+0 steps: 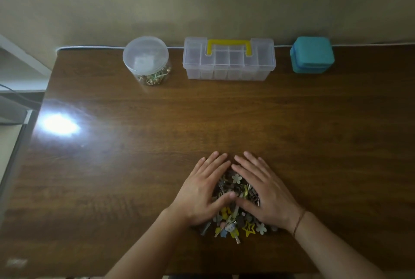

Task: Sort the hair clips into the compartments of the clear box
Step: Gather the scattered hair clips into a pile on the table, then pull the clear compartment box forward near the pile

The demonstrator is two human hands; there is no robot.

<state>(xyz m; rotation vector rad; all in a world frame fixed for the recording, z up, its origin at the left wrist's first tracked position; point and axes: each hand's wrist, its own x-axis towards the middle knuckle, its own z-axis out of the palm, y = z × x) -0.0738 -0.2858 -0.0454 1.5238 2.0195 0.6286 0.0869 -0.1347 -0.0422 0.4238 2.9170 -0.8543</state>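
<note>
A heap of small hair clips (235, 211) in mixed colours lies near the front edge of the brown table. My left hand (203, 191) rests flat on the heap's left side, fingers straight. On the right side lies my right hand (262, 189), also flat, and the two thumbs meet over the middle. Flower and star shaped clips show between and below the hands. The clear box (229, 58) with a yellow handle stands at the back of the table against the wall, lid closed, its compartments visible through the plastic.
A round clear jar (147, 61) with small trinkets stands left of the box. A teal square box (312, 55) sits at the back right. The wooden table (134, 144) has a bright light glare at its left; its left edge drops off beside white furniture.
</note>
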